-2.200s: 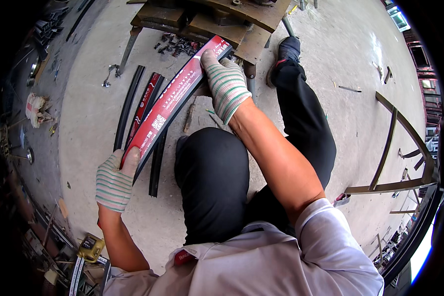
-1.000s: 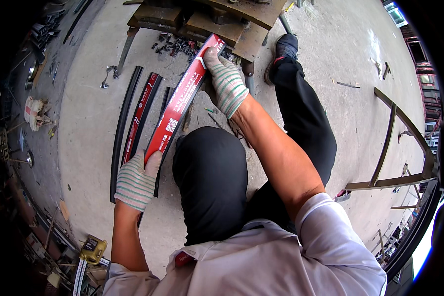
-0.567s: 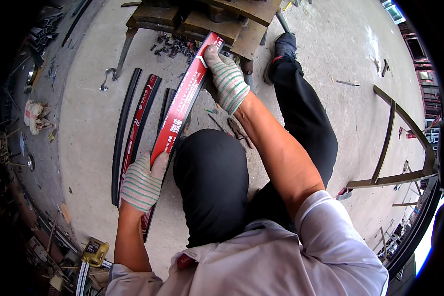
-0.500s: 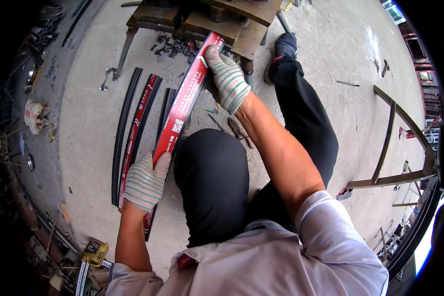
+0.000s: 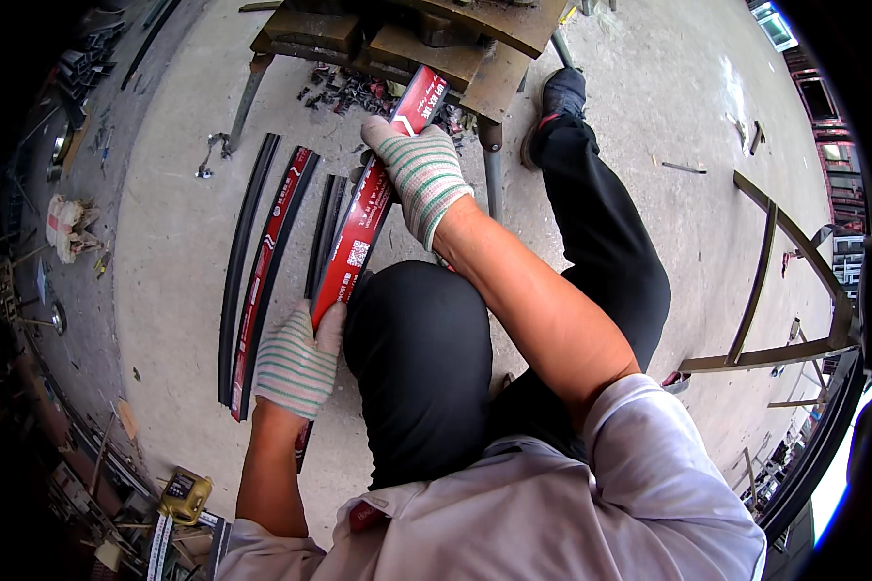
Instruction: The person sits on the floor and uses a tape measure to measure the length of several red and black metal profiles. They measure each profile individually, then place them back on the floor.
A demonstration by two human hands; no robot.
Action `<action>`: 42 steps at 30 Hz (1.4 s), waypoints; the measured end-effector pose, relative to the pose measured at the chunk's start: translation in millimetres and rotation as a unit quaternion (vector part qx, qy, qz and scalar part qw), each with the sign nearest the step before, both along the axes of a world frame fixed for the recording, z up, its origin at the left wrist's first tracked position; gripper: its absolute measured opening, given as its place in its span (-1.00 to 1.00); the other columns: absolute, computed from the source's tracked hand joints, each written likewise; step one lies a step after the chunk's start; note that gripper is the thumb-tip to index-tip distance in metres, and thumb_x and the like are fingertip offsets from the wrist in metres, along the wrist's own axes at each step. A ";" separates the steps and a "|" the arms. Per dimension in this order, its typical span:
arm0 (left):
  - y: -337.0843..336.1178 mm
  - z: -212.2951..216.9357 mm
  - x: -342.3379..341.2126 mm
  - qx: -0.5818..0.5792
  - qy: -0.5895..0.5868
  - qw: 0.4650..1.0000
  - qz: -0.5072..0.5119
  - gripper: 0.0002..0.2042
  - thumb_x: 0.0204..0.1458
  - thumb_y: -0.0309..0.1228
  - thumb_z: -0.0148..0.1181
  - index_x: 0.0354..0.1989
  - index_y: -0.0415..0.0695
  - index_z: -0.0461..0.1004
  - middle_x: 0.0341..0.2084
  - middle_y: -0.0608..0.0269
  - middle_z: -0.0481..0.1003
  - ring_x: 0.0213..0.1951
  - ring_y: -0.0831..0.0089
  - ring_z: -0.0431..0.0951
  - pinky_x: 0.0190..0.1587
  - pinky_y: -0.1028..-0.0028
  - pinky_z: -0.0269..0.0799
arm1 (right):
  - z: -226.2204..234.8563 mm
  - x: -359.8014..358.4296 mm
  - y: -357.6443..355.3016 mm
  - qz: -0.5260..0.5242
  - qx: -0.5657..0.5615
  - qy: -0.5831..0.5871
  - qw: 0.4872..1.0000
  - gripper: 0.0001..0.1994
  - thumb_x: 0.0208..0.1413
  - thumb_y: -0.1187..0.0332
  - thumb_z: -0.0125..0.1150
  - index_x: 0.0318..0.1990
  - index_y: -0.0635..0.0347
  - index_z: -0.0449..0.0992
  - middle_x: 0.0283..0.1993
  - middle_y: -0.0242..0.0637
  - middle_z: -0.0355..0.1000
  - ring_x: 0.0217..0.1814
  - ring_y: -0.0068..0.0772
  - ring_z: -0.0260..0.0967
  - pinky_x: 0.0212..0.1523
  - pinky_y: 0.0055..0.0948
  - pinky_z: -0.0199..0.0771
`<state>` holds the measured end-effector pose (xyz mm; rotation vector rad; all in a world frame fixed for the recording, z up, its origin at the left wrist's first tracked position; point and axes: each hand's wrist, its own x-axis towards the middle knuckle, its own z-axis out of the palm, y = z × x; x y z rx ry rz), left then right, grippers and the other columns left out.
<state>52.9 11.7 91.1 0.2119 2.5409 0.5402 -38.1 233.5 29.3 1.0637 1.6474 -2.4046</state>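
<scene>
Bare concrete floor (image 5: 174, 232) left of black strips (image 5: 242, 252); workbench (image 5: 407, 39) blocks ahead.

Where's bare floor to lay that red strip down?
Bare concrete floor lies left of the long black strips, up to the rag pile. More lies right of the black trouser leg. Crowded: small parts under the rusty steel bench, and between the gloved left hand and right hand holding the long red strip.

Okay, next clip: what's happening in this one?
A person crouches on a concrete floor, gripping a long red printed strip with both gloved hands: the left hand at its near end, the right hand near its far end, beside a rusty metal stand. More long strips, some black and one red-faced, lie side by side on the floor to the left.
</scene>
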 end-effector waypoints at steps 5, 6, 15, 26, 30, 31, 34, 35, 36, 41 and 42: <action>5.2 7.1 -1.5 0.015 -0.048 0.999 0.008 -0.43 0.34 -0.01 0.00 -0.04 -0.47 0.49 -0.27 -0.43 0.56 -0.16 -0.27 0.60 -0.07 0.06 0.53 | -10.2 -0.3 -3.0 -0.030 0.023 0.009 0.999 -0.58 0.05 0.15 0.40 -0.17 0.33 0.41 -0.33 -0.30 0.45 -0.40 -0.49 0.37 -0.34 -0.39 0.50; 7.6 9.2 -2.9 0.012 -0.055 0.998 0.010 -0.43 0.34 -0.02 0.00 -0.03 -0.47 0.49 -0.27 -0.43 0.56 -0.15 -0.26 0.60 -0.07 0.07 0.53 | -7.5 0.5 -2.0 -0.020 0.020 0.008 1.000 -0.52 0.03 0.13 0.40 -0.15 0.38 0.37 -0.30 -0.27 0.44 -0.35 -0.50 0.35 -0.30 -0.39 0.49; -3.6 -0.6 3.3 0.013 0.010 0.999 -0.036 -0.41 0.33 -0.02 0.02 -0.05 -0.51 0.50 -0.33 -0.43 0.57 -0.20 -0.25 0.62 -0.09 0.06 0.55 | 4.1 0.8 -5.7 -0.046 0.005 -0.003 0.999 -0.77 0.12 0.28 0.36 -0.23 0.21 0.49 -0.43 -0.37 0.44 -0.52 -0.47 0.38 -0.47 -0.40 0.45; 12.7 19.8 1.5 -0.039 -0.007 0.999 -0.024 -0.44 0.35 -0.02 0.00 -0.16 -0.46 0.52 -0.46 -0.33 0.57 -0.32 -0.18 0.65 -0.24 0.08 0.56 | 0.9 5.2 -0.4 -0.055 -0.072 0.035 0.995 -0.73 0.14 0.35 0.39 -0.11 0.19 0.43 -0.36 -0.36 0.45 -0.48 -0.45 0.43 -0.45 -0.37 0.60; 12.5 21.6 1.8 -0.040 -0.007 0.999 -0.024 -0.41 0.34 0.02 -0.01 -0.15 -0.46 0.52 -0.47 -0.33 0.57 -0.34 -0.17 0.65 -0.25 0.09 0.57 | 3.5 4.3 -0.8 -0.056 -0.084 0.041 0.994 -0.73 0.14 0.36 0.38 -0.11 0.22 0.41 -0.39 -0.34 0.42 -0.49 -0.40 0.44 -0.48 -0.33 0.61; 12.6 23.2 1.3 -0.043 -0.007 0.999 -0.025 -0.40 0.34 0.03 -0.02 -0.14 -0.46 0.52 -0.47 -0.33 0.57 -0.34 -0.17 0.65 -0.24 0.09 0.57 | 3.6 3.6 -0.8 -0.055 -0.083 0.042 0.994 -0.73 0.14 0.37 0.38 -0.11 0.22 0.41 -0.40 -0.34 0.42 -0.49 -0.40 0.44 -0.48 -0.33 0.62; 1.6 25.2 -6.8 -0.038 -0.031 0.998 -0.026 -0.37 0.33 0.07 -0.01 -0.11 -0.45 0.52 -0.42 -0.34 0.58 -0.31 -0.17 0.65 -0.21 0.09 0.58 | 10.2 0.7 -2.2 -0.056 -0.102 0.020 0.993 -0.73 0.14 0.34 0.38 -0.12 0.20 0.42 -0.41 -0.37 0.42 -0.52 -0.44 0.42 -0.51 -0.37 0.56; -1.3 28.2 -11.6 -0.038 -0.044 0.998 -0.021 -0.35 0.32 0.08 0.00 -0.08 -0.47 0.51 -0.40 -0.35 0.58 -0.30 -0.17 0.64 -0.18 0.11 0.57 | 9.4 -0.3 -4.0 -0.060 -0.079 0.014 0.995 -0.70 0.10 0.30 0.38 -0.14 0.24 0.43 -0.38 -0.34 0.43 -0.49 -0.45 0.41 -0.47 -0.38 0.53; -4.1 31.1 -17.5 -0.036 -0.057 0.998 -0.016 -0.33 0.31 0.10 0.01 -0.05 -0.49 0.50 -0.38 -0.36 0.58 -0.28 -0.17 0.64 -0.16 0.13 0.56 | 8.8 -1.6 -7.3 -0.064 -0.054 0.008 0.996 -0.67 0.06 0.27 0.39 -0.15 0.29 0.43 -0.36 -0.32 0.44 -0.46 -0.45 0.40 -0.42 -0.39 0.49; -15.8 35.3 -40.8 -0.008 -0.076 0.997 -0.030 -0.30 0.29 0.16 0.00 -0.09 -0.45 0.52 -0.41 -0.29 0.59 -0.32 -0.11 0.65 -0.20 0.16 0.58 | 13.4 -7.4 -10.6 -0.058 -0.082 -0.009 0.995 -0.75 0.14 0.25 0.37 -0.19 0.15 0.45 -0.43 -0.39 0.40 -0.53 -0.48 0.35 -0.50 -0.41 0.43; -21.2 31.5 -43.8 0.021 -0.067 0.997 -0.012 -0.31 0.29 0.16 0.00 -0.14 -0.45 0.52 -0.45 -0.27 0.58 -0.36 -0.08 0.65 -0.23 0.17 0.57 | 18.6 -8.4 -12.7 -0.072 -0.081 -0.013 0.994 -0.76 0.14 0.24 0.37 -0.20 0.15 0.45 -0.43 -0.39 0.40 -0.52 -0.47 0.35 -0.50 -0.40 0.43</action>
